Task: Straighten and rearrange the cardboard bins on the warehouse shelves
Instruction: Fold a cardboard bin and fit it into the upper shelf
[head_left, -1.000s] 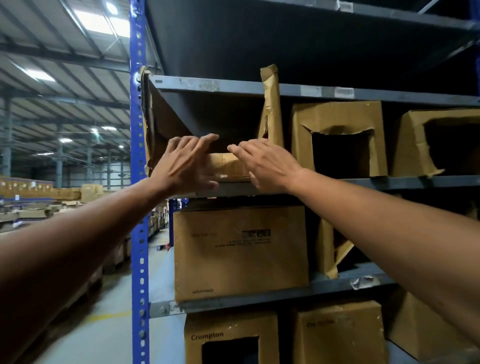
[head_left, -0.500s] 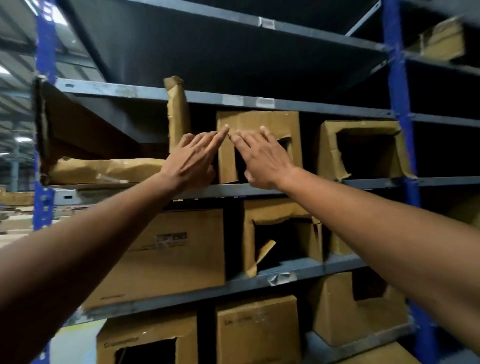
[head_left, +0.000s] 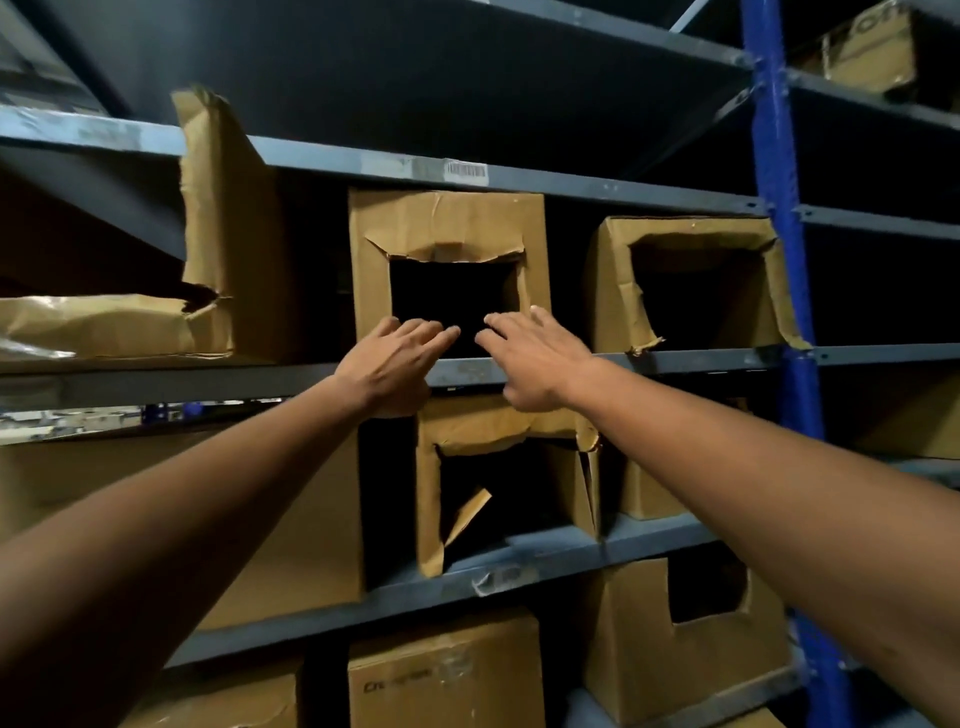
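A brown cardboard bin (head_left: 447, 223) with a square cut-out front stands upright on the grey shelf (head_left: 675, 358). My left hand (head_left: 389, 364) and my right hand (head_left: 535, 358) reach side by side to the lower edge of its opening, fingers stretched flat and apart, holding nothing. Whether the fingertips touch the bin is unclear. To the left a torn, crushed bin (head_left: 208, 228) leans with its front folded down. To the right a slanted bin (head_left: 691, 280) sits with an open front.
A blue upright post (head_left: 779, 260) bounds the bay on the right. Below, a torn bin (head_left: 498, 483) and a closed box (head_left: 291, 519) sit on the shelf beneath; more boxes (head_left: 447, 675) stand lower. The upper shelf edge (head_left: 467, 174) carries a barcode label.
My view and both hands have shifted right, from the crushed left bin to the middle bin. The hands now sit lower, at the bottom of its opening.
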